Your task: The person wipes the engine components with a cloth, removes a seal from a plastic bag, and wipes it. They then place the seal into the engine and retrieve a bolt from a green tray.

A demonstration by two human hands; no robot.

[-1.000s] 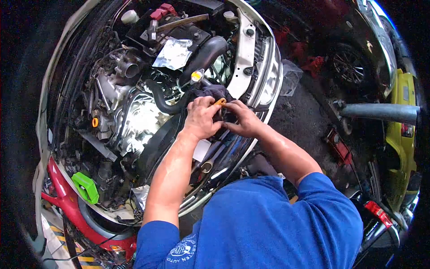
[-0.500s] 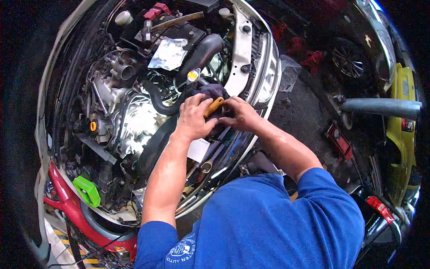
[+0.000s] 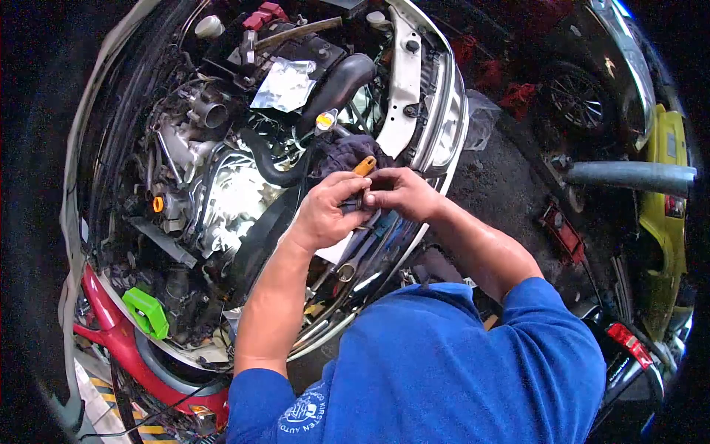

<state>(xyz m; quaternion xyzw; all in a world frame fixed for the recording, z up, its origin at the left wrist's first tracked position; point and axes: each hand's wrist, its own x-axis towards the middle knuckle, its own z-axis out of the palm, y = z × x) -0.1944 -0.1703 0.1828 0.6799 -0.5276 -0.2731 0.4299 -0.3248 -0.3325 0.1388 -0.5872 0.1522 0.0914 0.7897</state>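
Observation:
My left hand (image 3: 331,210) is closed, fingertips curled in toward my right hand. An orange-yellow tool handle (image 3: 365,166) with a hole near its end sticks out beyond the left fingers; the rest of the tool is hidden. My right hand (image 3: 401,194) meets the left, thumb and fingers pinched together at a small dark thing that I cannot make out. Just past the hands, a crumpled dark purple cloth (image 3: 346,154) lies at the front of the engine bay. Under the left wrist, a white card (image 3: 334,250) is partly covered.
Wrenches (image 3: 347,270) lie along the car's front edge. Nearby are a black hose (image 3: 262,159), a yellow-topped radiator cap (image 3: 325,121), a foil sheet (image 3: 284,83) and a bright green part (image 3: 146,312). A red floor jack (image 3: 562,233) stands on the ground to the right.
Both hands have drawn slightly toward my body, off the cloth, which shows more now. The orange-yellow handle has shifted a little right and up, and the fingers have closed nearer together.

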